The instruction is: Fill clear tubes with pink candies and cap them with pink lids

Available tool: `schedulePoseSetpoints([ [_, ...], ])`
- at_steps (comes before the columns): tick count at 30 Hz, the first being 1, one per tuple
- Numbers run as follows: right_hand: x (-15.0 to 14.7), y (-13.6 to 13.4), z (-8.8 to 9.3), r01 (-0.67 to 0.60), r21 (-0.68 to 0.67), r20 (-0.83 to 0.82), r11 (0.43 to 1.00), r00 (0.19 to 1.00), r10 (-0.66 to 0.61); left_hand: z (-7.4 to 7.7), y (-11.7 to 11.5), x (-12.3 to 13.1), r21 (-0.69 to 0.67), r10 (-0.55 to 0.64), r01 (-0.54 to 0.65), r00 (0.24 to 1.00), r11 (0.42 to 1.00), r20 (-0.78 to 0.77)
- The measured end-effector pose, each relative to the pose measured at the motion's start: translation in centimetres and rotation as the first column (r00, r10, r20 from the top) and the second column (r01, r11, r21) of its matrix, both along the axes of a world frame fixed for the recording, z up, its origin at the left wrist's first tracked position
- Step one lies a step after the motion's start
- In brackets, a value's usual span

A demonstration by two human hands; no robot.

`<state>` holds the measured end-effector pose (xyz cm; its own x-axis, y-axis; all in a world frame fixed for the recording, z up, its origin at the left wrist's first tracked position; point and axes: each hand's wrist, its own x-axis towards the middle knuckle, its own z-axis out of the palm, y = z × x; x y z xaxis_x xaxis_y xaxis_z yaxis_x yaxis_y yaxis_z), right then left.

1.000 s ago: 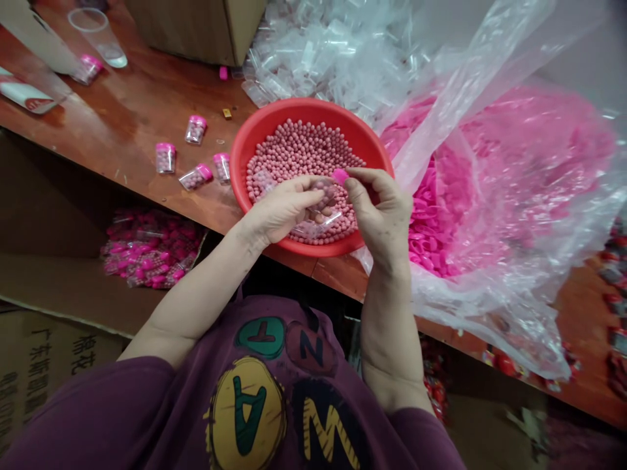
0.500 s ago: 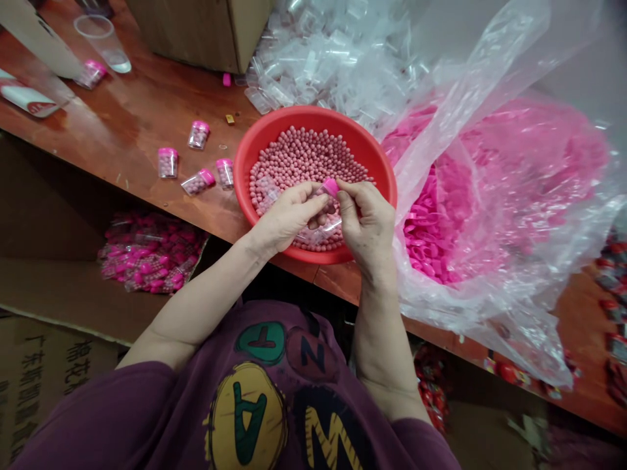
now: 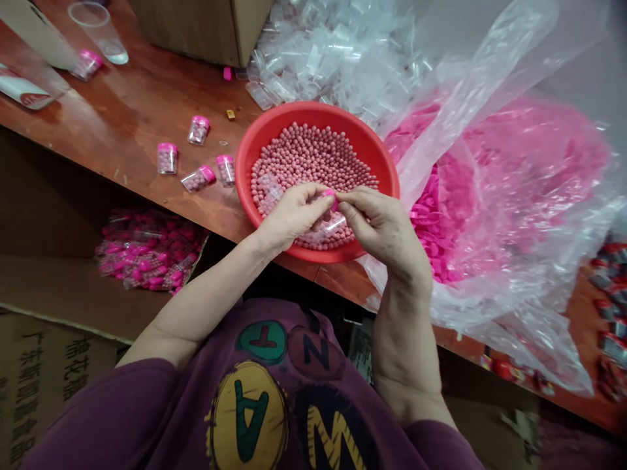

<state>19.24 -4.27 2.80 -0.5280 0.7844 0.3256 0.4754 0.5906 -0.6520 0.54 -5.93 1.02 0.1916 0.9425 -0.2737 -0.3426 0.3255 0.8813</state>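
Over the red basin (image 3: 321,112) of small pink balls (image 3: 313,156), my two hands meet at a small jar with a pink cap (image 3: 329,194). My left hand (image 3: 296,215) is closed around the jar, hiding most of its body. At the cap's right side, the thumb and fingertips of my right hand (image 3: 385,222) are pinched together, touching the cap. Clear empty jars (image 3: 269,189) lie on the balls, partly under my hands. Several filled, pink-capped jars (image 3: 167,158) stand or lie on the table left of the basin.
Behind the basin is a heap of clear containers (image 3: 318,59) beside a cardboard box (image 3: 206,29). A plastic bag (image 3: 490,300) of pink caps (image 3: 434,228) spreads at right. Below the table's left edge, a carton holds many filled jars (image 3: 151,251). A clear cup (image 3: 105,36) stands far left.
My right hand has turned and its wrist has swung to the right, while the fingertips stay at the cap. The jar has tilted and dropped slightly. My left hand keeps its hold.
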Motion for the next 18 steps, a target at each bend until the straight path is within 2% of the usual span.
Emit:
schedulePoseSetpoints([
  [3,-0.1,-0.4,-0.8,0.035,-0.010,-0.045,0.999,0.998,-0.036,-0.2,0.1,0.0,0.007,0.044,-0.044,0.999,0.999,0.026],
  [6,-0.6,-1.0,-2.9,0.112,-0.069,-0.178,0.991,0.976,-0.122,-0.5,0.3,0.0,0.018,0.081,-0.084,0.990,0.996,0.116],
  [8,-0.9,-1.1,-4.7,0.188,-0.137,-0.309,0.973,0.925,-0.222,-0.7,0.4,0.0,0.018,0.094,-0.098,0.983,0.995,0.156],
  [10,-1.2,-0.7,-6.6,0.267,-0.197,-0.435,0.943,0.838,-0.328,-0.7,0.4,0.1,0.027,0.092,-0.098,0.983,0.995,0.161],
  [13,-1.4,0.3,-8.5,0.370,-0.231,-0.521,0.900,0.734,-0.436,-0.8,0.2,0.2,0.064,0.054,-0.064,0.988,0.996,0.142],
  [15,-1.6,0.8,-8.7,0.420,-0.228,-0.532,0.878,0.701,-0.474,-0.9,0.1,0.3,0.095,0.030,-0.042,0.992,0.995,0.126],
  [18,-2.0,0.3,-7.4,0.428,-0.218,-0.504,0.877,0.720,-0.477,-1.1,0.0,0.3,0.140,0.002,-0.013,0.997,0.990,0.078],
])
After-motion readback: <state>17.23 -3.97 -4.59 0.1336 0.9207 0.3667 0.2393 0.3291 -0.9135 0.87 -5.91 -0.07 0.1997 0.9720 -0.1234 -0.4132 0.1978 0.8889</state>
